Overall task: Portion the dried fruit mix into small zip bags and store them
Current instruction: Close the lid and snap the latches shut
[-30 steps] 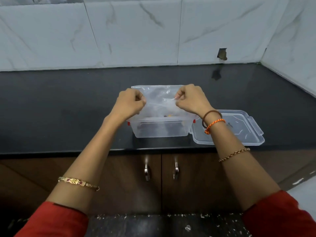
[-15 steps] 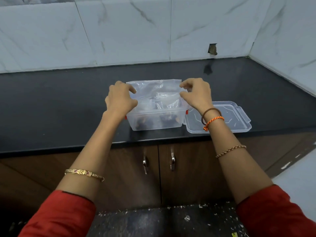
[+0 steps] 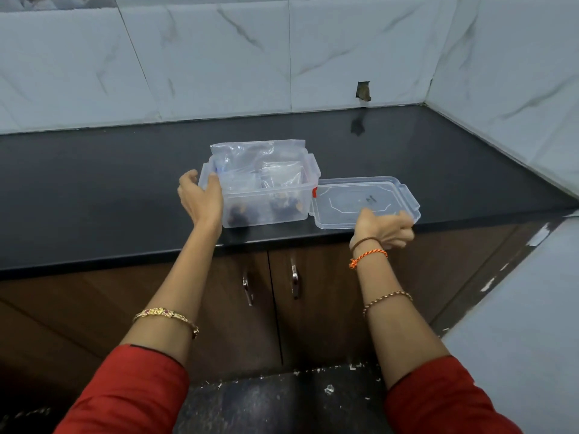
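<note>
Several filled zip bags point(image 3: 266, 170) standing in a clear box point(image 3: 263, 211), ready to be closed.

The box is steadied at its left wall by the left hand point(image 3: 200, 198), fingers curled round the rim so it should not slide on the worktop point(image 3: 94, 183). The lid point(image 3: 363, 202), laid flat just beside the box, is gripped at its near edge by the right hand point(image 3: 383, 230), apparently to be fitted on.

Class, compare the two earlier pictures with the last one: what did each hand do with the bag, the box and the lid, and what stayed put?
Both hands let go of the zip bag, which now stands in the box. The left hand moved down and grips the box's left end. The right hand moved right and takes hold of the lid's near edge. Box and lid stayed on the counter.
</note>
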Demonstrator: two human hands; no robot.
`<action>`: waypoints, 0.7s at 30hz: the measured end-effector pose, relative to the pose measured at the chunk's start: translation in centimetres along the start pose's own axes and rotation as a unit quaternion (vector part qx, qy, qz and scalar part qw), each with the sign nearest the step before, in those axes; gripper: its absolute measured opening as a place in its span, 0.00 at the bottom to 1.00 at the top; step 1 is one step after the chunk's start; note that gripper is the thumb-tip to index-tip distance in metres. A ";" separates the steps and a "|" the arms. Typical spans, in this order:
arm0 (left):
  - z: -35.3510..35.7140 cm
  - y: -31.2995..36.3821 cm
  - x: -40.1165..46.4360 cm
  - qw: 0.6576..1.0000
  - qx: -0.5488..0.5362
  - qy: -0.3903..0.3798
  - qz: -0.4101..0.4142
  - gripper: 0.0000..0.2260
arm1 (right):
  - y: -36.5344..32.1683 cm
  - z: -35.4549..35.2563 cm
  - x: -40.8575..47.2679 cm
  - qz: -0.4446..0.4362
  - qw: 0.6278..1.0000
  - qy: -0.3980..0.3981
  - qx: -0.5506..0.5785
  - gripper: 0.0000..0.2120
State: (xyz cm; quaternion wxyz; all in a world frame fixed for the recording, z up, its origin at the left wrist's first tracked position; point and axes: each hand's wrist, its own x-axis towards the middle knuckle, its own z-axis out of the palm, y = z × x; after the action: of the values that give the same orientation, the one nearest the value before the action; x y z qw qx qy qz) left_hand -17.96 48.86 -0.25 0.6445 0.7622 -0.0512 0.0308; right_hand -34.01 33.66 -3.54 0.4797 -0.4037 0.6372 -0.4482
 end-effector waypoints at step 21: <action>-0.7 0.0 1.0 0.996 -0.032 -0.005 -0.080 0.08 | -5.8 -1.4 0.1 0.022 0.963 -0.100 0.250 0.10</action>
State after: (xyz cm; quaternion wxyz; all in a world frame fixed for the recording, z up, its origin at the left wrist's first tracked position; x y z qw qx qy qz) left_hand -16.94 49.56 0.02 0.6685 0.7433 0.0056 -0.0262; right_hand -34.88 32.27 2.17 0.6368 -0.2995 0.4621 -0.5398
